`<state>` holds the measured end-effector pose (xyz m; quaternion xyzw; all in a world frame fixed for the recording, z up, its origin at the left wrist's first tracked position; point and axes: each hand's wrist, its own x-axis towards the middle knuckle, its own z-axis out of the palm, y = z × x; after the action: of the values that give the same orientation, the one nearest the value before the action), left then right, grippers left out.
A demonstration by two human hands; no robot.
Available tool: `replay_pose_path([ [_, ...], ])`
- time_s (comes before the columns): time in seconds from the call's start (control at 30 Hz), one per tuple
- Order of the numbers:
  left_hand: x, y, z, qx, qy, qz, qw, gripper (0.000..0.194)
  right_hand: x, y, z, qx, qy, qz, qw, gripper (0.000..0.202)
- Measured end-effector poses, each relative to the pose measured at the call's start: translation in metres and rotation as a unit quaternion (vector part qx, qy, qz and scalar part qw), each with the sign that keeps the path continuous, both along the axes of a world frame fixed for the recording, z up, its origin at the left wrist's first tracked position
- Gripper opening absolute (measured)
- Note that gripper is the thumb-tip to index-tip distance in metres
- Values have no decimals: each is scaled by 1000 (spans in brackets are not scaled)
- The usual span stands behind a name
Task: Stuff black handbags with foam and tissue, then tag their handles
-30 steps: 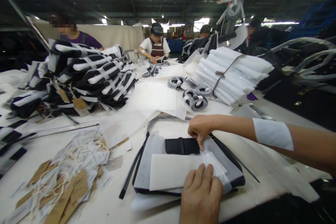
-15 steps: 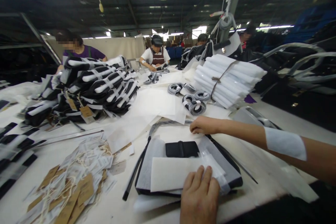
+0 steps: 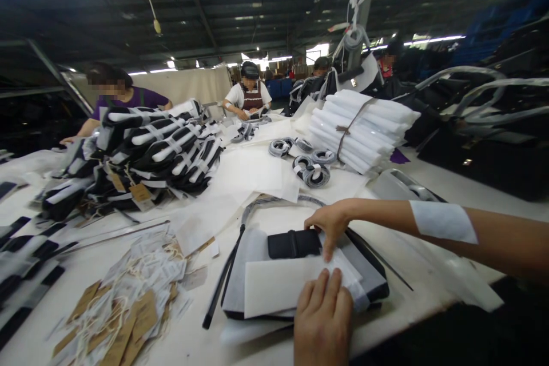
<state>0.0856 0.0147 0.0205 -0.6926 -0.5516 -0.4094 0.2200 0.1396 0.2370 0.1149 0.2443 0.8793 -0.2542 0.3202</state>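
Observation:
A black bag lies flat at the table's front edge, its front covered by white tissue. Its strap, partly wrapped in clear film, loops behind it. On top are a small black wallet-like piece with a band across its middle, a blank white sheet and clear plastic. My left hand rests flat, fingers stretched over the sheet and plastic. From the right, my right hand reaches to the black piece's right end, thumb spread downward onto the plastic, fingers apart from it.
Brown tags with strings are heaped at front left. Behind them rises a pile of black-and-white wrapped bundles. Coiled straps and a tied stack of white padding lie farther back. Co-workers work across the table.
My right hand has moved from the strap behind the bag toward me, onto the black piece's right end and plastic, its thumb now spread. My left hand stays in place. The view has shifted slightly.

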Motion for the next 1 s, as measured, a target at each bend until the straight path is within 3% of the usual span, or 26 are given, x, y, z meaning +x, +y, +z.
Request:
replay_pose_path([
  [0.2,1,-2,0,7,-9,-1,1000,46,-1,5,-11,-53,17,0,998,93],
  [0.37,-1,-3,0,-11,-8,-12,1000,34,5,11,-20,-91,33,-13,995,91],
  [0.63,-2,-9,-10,-54,10,-33,998,22,28,8,5,-74,110,-39,990,92],
  [0.8,-1,-4,-20,-38,-15,-36,999,20,36,-3,-18,-47,125,-82,988,108],
  [1.0,-4,-4,-10,-68,10,-44,997,22,32,17,-43,-136,134,-112,975,98],
])
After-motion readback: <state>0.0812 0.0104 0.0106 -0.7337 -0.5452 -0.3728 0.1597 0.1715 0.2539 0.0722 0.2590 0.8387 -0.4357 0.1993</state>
